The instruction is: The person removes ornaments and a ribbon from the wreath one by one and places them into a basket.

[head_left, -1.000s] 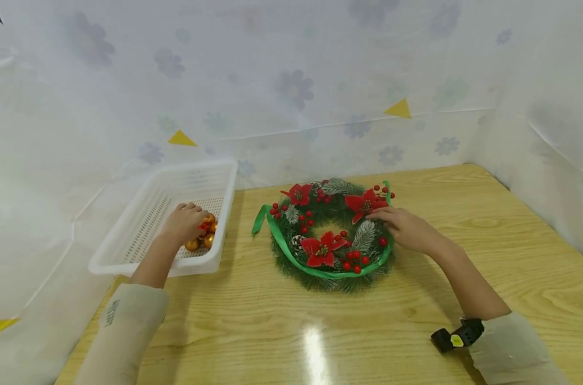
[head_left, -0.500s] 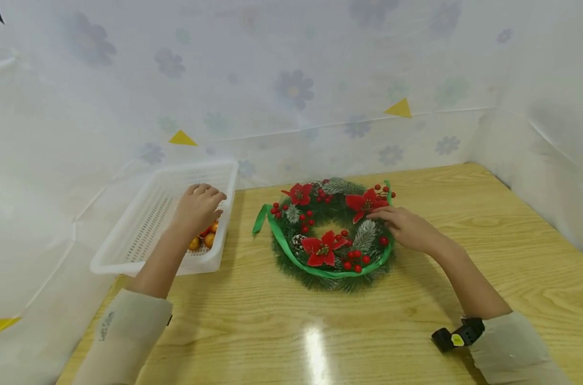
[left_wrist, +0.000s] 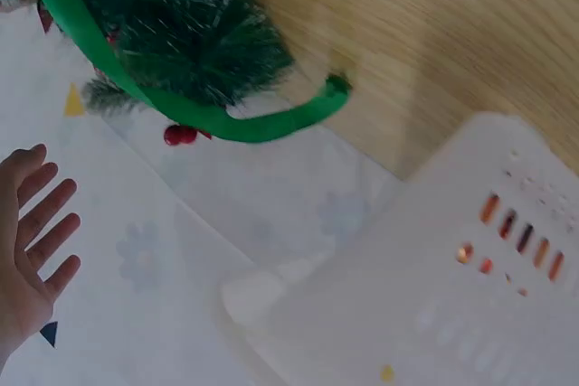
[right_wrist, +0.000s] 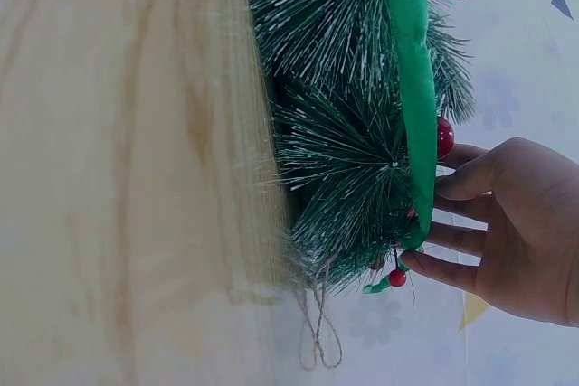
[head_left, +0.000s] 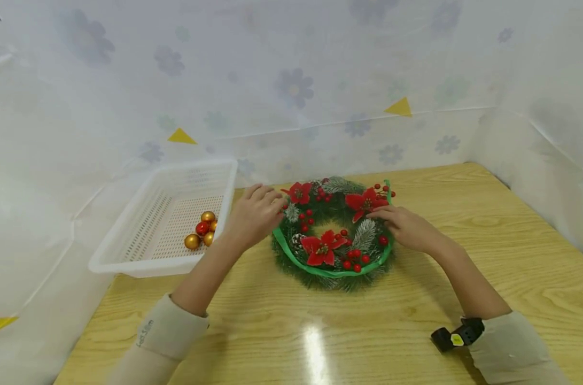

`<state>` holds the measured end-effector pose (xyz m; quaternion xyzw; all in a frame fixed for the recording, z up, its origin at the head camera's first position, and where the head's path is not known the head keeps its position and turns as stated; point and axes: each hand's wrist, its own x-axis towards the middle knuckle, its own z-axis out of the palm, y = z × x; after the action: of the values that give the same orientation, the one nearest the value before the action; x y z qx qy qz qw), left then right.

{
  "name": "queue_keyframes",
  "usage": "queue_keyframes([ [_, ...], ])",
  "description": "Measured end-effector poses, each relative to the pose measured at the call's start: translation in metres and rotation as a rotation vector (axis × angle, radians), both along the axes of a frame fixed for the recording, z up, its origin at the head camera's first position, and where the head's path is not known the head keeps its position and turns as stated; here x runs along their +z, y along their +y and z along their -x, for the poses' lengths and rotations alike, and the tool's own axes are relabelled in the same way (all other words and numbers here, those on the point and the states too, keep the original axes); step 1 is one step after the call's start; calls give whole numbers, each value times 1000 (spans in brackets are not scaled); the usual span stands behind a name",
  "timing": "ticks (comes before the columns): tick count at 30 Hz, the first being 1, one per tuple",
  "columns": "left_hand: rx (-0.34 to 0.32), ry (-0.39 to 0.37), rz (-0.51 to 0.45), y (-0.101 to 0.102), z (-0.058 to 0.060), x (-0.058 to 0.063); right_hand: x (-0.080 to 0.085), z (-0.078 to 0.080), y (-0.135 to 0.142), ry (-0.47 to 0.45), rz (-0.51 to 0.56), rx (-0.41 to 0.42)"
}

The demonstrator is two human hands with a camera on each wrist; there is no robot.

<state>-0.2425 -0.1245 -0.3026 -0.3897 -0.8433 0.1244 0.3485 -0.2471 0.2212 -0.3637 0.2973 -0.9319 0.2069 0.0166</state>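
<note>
A green pine wreath (head_left: 336, 206) with red poinsettias (head_left: 321, 249), red berries and frosted sprigs lies on the table. Green ribbon (head_left: 329, 274) runs along its near rim; the loose left end shows in the left wrist view (left_wrist: 289, 121). My left hand (head_left: 257, 216) is over the wreath's left edge, covering that end in the head view. Its fingers are spread and hold nothing in the left wrist view. The fingers of my right hand (head_left: 406, 229) rest on the wreath's right side, beside the ribbon and a red berry (right_wrist: 445, 136).
At the left stands a white slotted plastic basket (head_left: 142, 267) holding several gold baubles (head_left: 192, 241) and a red one (head_left: 202, 229). A twine loop (right_wrist: 318, 336) hangs off the wreath. Patterned sheeting (head_left: 291, 64) walls the wooden table (head_left: 368, 331) behind and at the sides.
My left hand has risen out of the basket from beside the baubles and swung right to the wreath's left edge. The right hand stays where it was.
</note>
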Motion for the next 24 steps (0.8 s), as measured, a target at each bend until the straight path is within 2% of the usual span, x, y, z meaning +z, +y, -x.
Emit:
queue_keyframes([
  [7,-114,-110,20,51,-19,-15,0,0,0,-5,8,3],
  [10,-147,-167,59,69,-27,-23,0,0,0,-2,11,9],
  [12,-145,-200,101,79,-32,-31,0,0,0,-3,17,15],
  [17,-135,-274,243,93,-37,-49,1,0,0,-4,28,26],
  [20,-142,-308,334,97,-40,-56,2,-2,-1,-2,30,29],
  [24,-152,-294,394,97,-42,-60,3,-5,-1,6,23,19],
])
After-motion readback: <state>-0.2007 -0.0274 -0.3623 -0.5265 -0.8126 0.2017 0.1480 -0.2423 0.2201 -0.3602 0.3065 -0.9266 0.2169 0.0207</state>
